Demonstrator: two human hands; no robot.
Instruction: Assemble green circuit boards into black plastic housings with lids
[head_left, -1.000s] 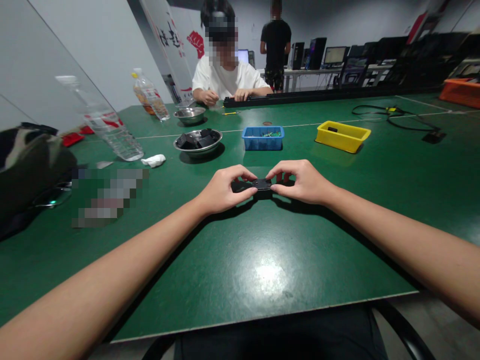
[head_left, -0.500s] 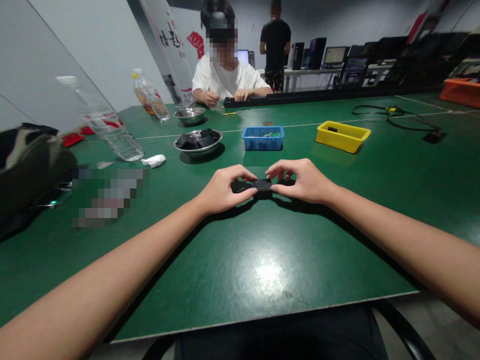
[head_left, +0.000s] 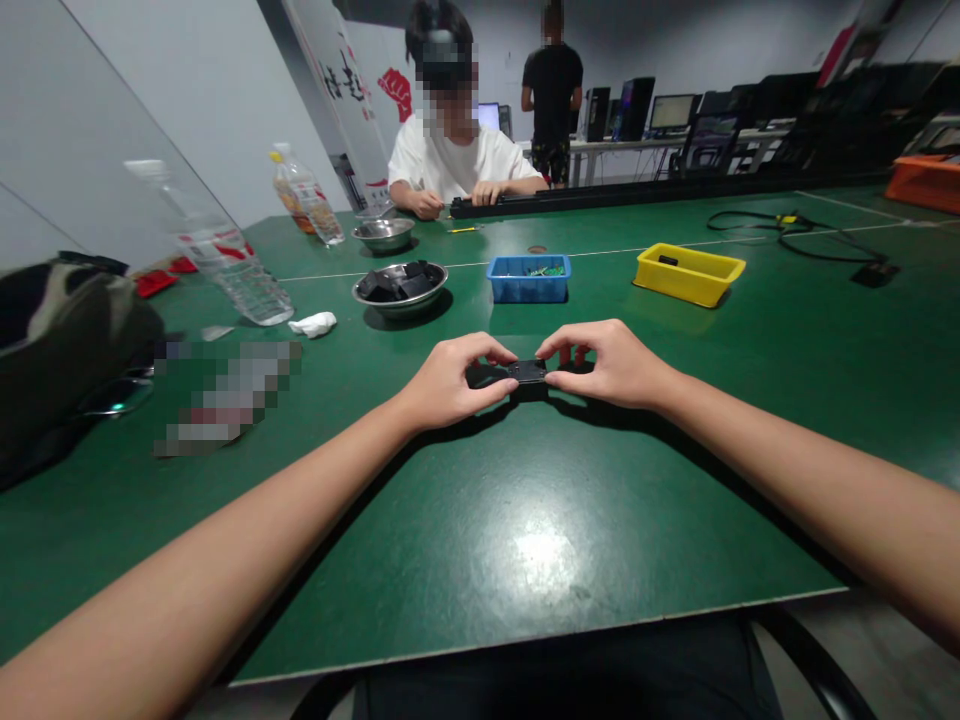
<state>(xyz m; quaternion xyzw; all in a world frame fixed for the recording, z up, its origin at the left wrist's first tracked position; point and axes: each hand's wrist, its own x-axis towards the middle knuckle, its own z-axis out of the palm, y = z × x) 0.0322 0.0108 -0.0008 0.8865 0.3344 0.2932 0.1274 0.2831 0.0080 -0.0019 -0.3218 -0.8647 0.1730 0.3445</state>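
A small black rectangular plastic case (head_left: pixel 531 372) is held just over the green table (head_left: pixel 480 540), in the middle of the view. From its left side, my left hand (head_left: pixel 457 380) pinches it between thumb and fingers. My right hand (head_left: pixel 607 365) grips the opposite side in the same way, thumb toward me and fingertips at the far edge. The case lies level, its dark top face showing between the two hands. Fine detail on it is too small to make out.
Beyond my hands stand a metal bowl (head_left: pixel 365 300) of black parts, a blue bin (head_left: pixel 529 293) of small green pieces and a yellow bin (head_left: pixel 688 283). A water bottle (head_left: pixel 236 270) and crumpled tissue (head_left: pixel 313 324) are at left. A co-worker (head_left: pixel 457 160) sits opposite.
The whole scene has shifted slightly right and down in the view. Both hands keep the same hold on the black case, and the right fingertips sit slightly nearer its far edge.
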